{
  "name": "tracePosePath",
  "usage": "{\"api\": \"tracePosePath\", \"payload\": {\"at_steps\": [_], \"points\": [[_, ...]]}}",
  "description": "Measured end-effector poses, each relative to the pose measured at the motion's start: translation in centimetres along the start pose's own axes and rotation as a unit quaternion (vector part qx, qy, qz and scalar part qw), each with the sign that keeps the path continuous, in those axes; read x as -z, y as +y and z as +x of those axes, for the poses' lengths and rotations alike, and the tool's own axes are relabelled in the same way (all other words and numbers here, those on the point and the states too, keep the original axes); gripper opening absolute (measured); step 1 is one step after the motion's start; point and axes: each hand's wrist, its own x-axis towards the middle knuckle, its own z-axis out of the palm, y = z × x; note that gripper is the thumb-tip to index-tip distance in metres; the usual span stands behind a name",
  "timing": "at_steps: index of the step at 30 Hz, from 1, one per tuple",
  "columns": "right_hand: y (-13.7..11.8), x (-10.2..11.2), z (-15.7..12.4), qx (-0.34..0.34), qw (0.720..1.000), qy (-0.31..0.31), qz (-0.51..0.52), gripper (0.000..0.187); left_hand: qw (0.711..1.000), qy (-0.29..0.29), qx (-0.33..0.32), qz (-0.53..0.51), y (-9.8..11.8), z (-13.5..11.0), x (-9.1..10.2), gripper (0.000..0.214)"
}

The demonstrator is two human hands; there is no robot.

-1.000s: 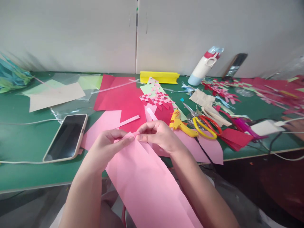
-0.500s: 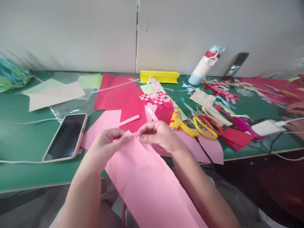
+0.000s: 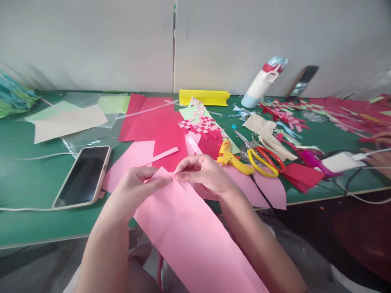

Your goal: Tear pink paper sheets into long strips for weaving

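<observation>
A long sheet of pink paper [image 3: 192,228] slants from my fingers down toward the lower right, over my lap. My left hand [image 3: 142,183] pinches its far edge, thumb on top. My right hand [image 3: 201,173] is closed beside it, thumb and forefinger pinching the paper's edge close to the left thumb. Just beyond the hands lie a narrow pink paper strip [image 3: 165,154] and sheets of red paper [image 3: 149,122]. Woven pink-and-red paper fish [image 3: 201,126] rest on pale green paper behind them. The fingertips of both hands are partly hidden.
On the green table, a phone [image 3: 84,175] lies at left. A yellow glue gun [image 3: 232,158] and scissors [image 3: 262,160] lie right of my hands. A bottle [image 3: 262,83] stands at the back. Another person's hand [image 3: 383,146] shows at the right edge, near cables and a white plug [image 3: 340,162].
My right thumb and forefinger have shifted slightly at the paper's edge, and the left thumb reaches a little further right. The whole view has moved slightly.
</observation>
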Motion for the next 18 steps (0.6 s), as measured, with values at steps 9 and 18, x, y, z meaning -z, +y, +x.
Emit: {"api": "tracePosePath", "payload": {"at_steps": [9, 18], "points": [[-0.1, 0.13, -0.26, -0.04, 0.999, 0.001, 0.003, 0.019, 1.0, -0.001, 0.022, 0.01, 0.31, -0.08, 0.26, 0.023], [0.25, 0.06, 0.07, -0.036, 0.998, -0.009, 0.04, 0.02, 1.0, 0.006, 0.023, -0.007, 0.14, 0.05, 0.41, 0.025]]}}
